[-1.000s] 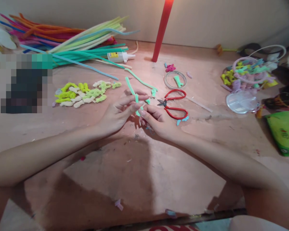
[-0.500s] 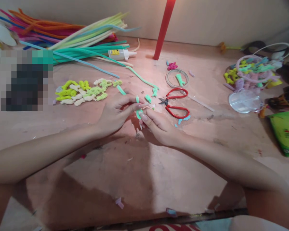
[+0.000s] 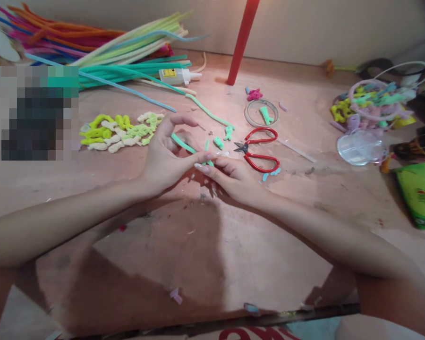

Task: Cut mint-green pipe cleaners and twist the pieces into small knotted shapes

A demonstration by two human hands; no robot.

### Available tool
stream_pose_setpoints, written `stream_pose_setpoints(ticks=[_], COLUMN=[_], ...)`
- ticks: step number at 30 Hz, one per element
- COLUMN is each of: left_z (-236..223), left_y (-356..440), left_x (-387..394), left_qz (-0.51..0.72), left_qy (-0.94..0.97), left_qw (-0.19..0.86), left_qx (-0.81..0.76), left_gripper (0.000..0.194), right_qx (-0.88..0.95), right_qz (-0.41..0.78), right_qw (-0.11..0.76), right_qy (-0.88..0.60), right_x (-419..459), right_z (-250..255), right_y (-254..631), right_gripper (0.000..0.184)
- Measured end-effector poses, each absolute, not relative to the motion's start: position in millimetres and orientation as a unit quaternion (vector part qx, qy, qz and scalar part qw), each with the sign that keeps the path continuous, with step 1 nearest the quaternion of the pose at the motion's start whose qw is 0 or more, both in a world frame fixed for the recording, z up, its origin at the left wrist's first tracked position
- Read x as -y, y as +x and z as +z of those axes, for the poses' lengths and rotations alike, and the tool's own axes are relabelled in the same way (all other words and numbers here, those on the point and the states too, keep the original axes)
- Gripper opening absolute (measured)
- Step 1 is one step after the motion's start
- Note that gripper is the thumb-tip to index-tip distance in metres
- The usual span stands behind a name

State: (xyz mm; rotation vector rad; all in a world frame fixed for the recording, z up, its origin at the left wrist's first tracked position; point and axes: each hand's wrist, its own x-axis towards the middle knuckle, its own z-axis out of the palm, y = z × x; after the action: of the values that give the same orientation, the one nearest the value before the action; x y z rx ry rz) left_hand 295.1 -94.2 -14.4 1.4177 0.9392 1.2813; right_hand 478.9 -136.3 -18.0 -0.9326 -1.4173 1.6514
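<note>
Between my two hands is a mint-green pipe cleaner (image 3: 182,143), bent where the fingertips meet. My left hand (image 3: 166,160) pinches it with the thumb, its index finger raised and curved. Thumb and fingers of my right hand (image 3: 233,177) close on the bent part, which they partly hide. Just beyond the fingertips lie small twisted green pieces (image 3: 218,142), one of them joined to a long green pipe cleaner (image 3: 207,110). Red-handled scissors (image 3: 262,163) lie to the right of my right hand, blades pointing left.
Bundles of coloured pipe cleaners (image 3: 127,52) and a glue bottle (image 3: 173,76) lie at the back left. Twisted yellow and cream pieces (image 3: 109,134) sit left of my hands. A red post (image 3: 242,42), a tape ring (image 3: 247,117), a heaped basket (image 3: 354,97) and a green packet (image 3: 420,193) are further right.
My left index finger has lifted away from the pipe cleaner, showing more of its length. The bent part has shifted slightly, and my right thumb has moved a little left.
</note>
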Motion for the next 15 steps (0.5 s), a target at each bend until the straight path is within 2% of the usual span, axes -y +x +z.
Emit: stream_pose_setpoints(ticks=[3,7,11,15], left_z=[-12.7,-14.7,-13.6,-10.7], left_y=[296.8,298.1,296.1,291.5], left_x=[91.9,89.6,87.1,85.9], left_qz=[0.527,0.506,0.446,0.353], left_qy=[0.575,0.53,0.482,0.495], left_qw=[0.507,0.584,0.68,0.744], left_qx=[-0.366,-0.349,-0.326,-0.276], left_gripper=[0.062,0.057,0.05,0.059], right_qx=[0.496,0.466,0.453,0.432], right_qz=[0.699,0.734,0.748,0.778], right_qw=[0.392,0.389,0.396,0.39], right_qy=[-0.334,-0.304,-0.28,-0.235], right_x=[133.6,129.7,126.2,121.3], right_z=[-21.4,-21.8,-17.2,-10.9], right_y=[477.4,478.4,483.2,488.6], right_gripper=[0.051,0.056,0.051,0.048])
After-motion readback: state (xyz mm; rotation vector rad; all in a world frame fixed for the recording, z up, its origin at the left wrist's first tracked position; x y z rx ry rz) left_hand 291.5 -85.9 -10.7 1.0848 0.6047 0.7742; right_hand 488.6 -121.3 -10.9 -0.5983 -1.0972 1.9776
